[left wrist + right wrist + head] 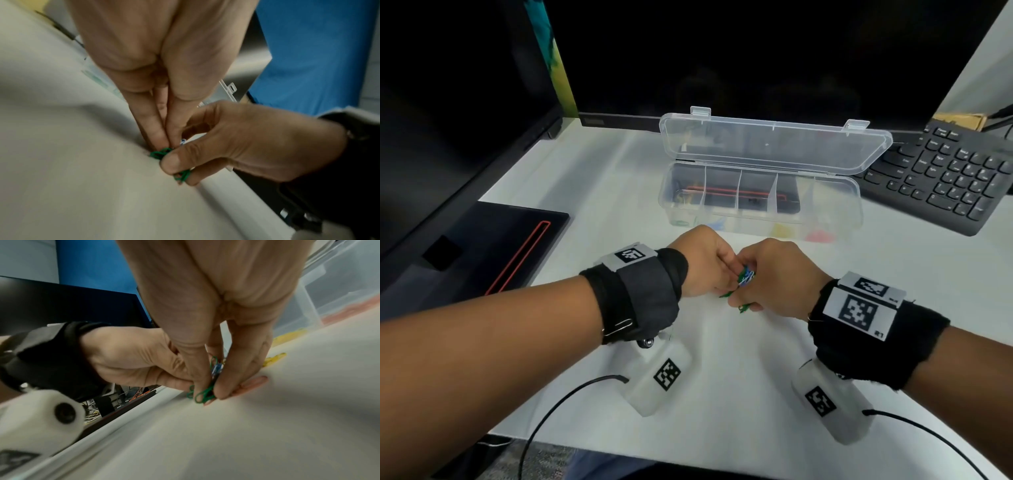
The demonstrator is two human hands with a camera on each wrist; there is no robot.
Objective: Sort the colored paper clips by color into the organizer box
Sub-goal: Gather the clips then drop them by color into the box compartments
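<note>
Both hands meet over the white table (722, 359), just in front of the clear organizer box (832, 205), whose lid stands open. My right hand (751, 286) holds a small bunch of green and blue paper clips (743, 278) between thumb and fingers. The left hand (724, 272) pinches the green clips (160, 153) at the bunch's lower end. The blue clip (217, 368) sits higher in the right hand (209, 390). Blurred green, blue, yellow (784, 229) and pink (820, 236) clips show at the box's front wall; whether they lie inside it I cannot tell.
A black keyboard (945, 174) lies to the right of the box. A dark monitor (722, 51) stands behind it. At the left is a black stand base with a red line (500, 246). Cables run off the table's near edge.
</note>
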